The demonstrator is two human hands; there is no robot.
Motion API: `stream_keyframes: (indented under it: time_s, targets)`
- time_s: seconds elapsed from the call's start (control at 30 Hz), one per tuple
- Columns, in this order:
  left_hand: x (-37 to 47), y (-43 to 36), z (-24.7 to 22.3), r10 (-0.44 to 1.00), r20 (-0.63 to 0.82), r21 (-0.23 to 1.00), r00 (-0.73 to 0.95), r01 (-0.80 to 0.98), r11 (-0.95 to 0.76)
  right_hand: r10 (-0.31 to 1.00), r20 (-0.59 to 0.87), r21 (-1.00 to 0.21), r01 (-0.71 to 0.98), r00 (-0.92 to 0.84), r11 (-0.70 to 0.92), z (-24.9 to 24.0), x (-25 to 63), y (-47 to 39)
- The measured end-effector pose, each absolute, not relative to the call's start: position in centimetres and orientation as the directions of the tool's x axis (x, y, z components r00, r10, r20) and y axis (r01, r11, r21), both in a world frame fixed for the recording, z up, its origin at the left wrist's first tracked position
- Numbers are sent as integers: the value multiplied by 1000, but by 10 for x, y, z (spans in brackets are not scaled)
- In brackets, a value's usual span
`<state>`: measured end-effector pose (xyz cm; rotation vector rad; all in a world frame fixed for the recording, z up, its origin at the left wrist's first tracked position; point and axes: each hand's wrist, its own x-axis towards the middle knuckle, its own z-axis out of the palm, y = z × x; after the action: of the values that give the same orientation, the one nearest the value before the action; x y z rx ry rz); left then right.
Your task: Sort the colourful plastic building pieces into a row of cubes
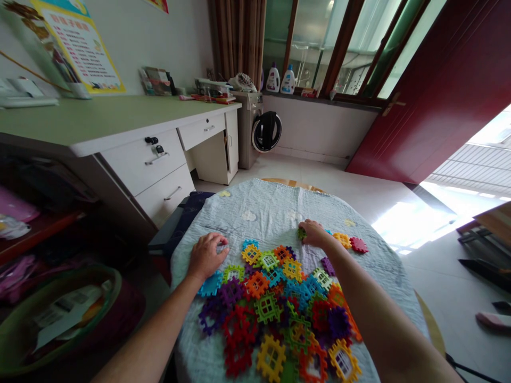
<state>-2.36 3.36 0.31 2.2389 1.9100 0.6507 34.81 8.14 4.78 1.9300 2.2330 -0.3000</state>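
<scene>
Many square plastic pieces with notched edges lie heaped on the cloth-covered round table (pixel 255 215). Near the heap's upper left, my left hand (pixel 208 255) rests on the cloth, thumb and fingers apart, holding nothing. A blue piece (pixel 211 284) lies just below it. My right hand (pixel 313 233) is beyond the heap, its fingers on a green piece (pixel 302 233). Right of that hand are an orange piece (pixel 342 240) and a red piece (pixel 359 245). Among the heap are a green window piece (pixel 267 308) and a yellow one (pixel 271 358).
A desk (pixel 131 114) with drawers stands at the left, and a washing machine (pixel 246 127) with its door open is beyond the table. A basket (pixel 114 295) sits at the lower left. Detergent bottles (pixel 288 81) line the sill; a red door (pixel 431 101) is at the right.
</scene>
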Motion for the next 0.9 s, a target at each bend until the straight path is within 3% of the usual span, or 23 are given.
stream_keyframes:
  time_s: [0.3, 0.6, 0.9]
  targets:
    - [-24, 34, 3, 965, 242, 364, 105, 912, -190, 954, -252, -98, 985, -164, 144, 47, 350, 88]
    - [-25, 34, 2, 966, 232, 355, 111, 915, -190, 993, -74, -194, 978, -94, 79, 73, 383, 84]
    - [-25, 35, 3, 961, 249, 352, 119, 913, -204, 968, -211, -117, 986, -138, 115, 44, 355, 78]
